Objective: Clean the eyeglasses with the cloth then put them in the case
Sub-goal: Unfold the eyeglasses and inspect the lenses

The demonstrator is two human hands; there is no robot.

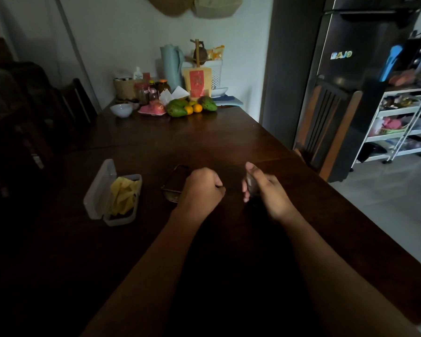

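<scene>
The dark wooden table (229, 142) fills most of the frame, and the light on it is weak. This is the first risk: dirt on the lenses is hard to see here, so the cleaning may end too early.

At the middle left lies the clear case (99, 190), its lid open and tilted toward the left. The yellow cloth (124, 193) is bunched inside it. The cloth must come out first. If it is pulled quickly, I think the light case can slide or tip, because no hand keeps it in place.

The left hand (199, 188), in the centre, has its fingers curled into a fist just beside the glasses. I cannot tell if it grips a part of the frame or nothing.

The right hand (267, 193), to the right of centre, has its fingers curled around a small grey object (251, 182) which I cannot identify. While this hand is busy, only one hand is free for the cloth and the glasses, and this probably makes a slip more likely.

The eyeglasses (174, 183) lie on the table between the case and the left hand, dark on dark wood. The fist may press on them or drag the lenses over the wood and scratch them.
</scene>
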